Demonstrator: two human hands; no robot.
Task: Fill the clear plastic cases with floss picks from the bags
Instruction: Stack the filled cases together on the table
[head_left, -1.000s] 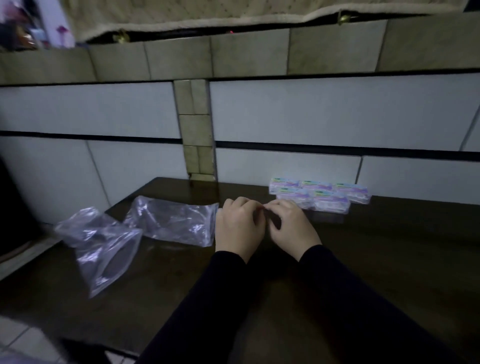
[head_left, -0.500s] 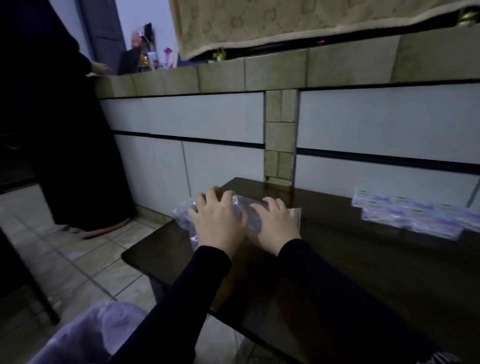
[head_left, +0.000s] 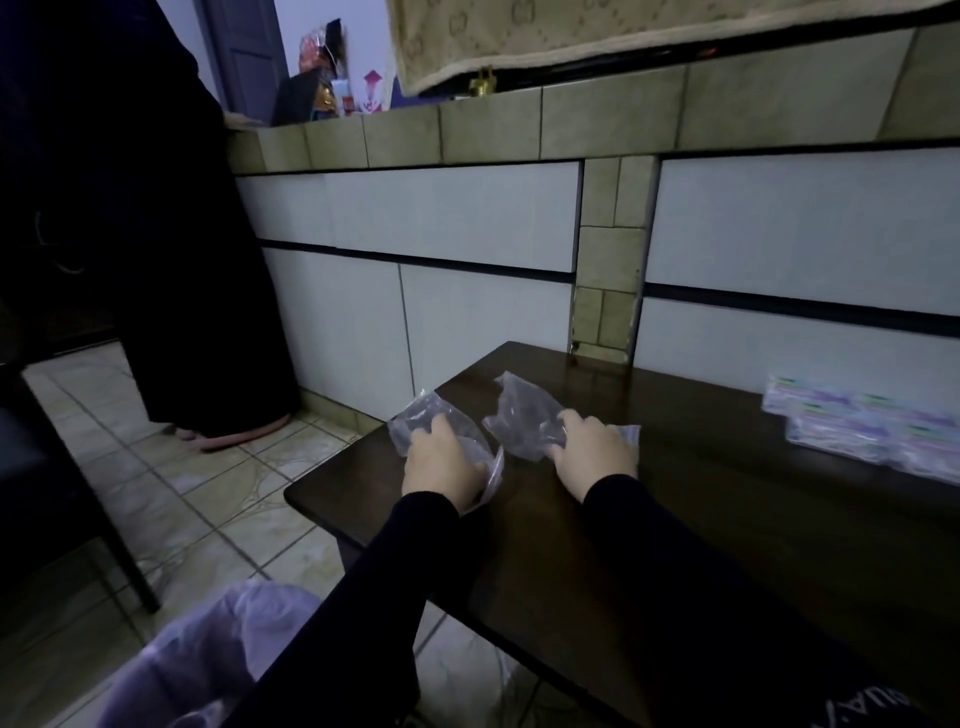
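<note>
Each hand clamps its grip on a clear plastic bag at the table's corner: left hand (head_left: 440, 464) on the left bag (head_left: 415, 421), right hand (head_left: 592, 451) on the right bag (head_left: 522, 413). Well right of the grip sit stacked floss-pick cases (head_left: 862, 423) on the table (head_left: 675, 519). The left bag overhangs the edge and could slide off if that grip loosens.

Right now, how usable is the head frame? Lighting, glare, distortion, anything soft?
Head view: dim, bluish light; the table is near black with a faint sheen at its far edge. Wide-angle bending curves the tiled wall lines. The stacked cases at right are smeared, labels unreadable. Left hand and right hand on the clear bags read fairly sharp.
</note>
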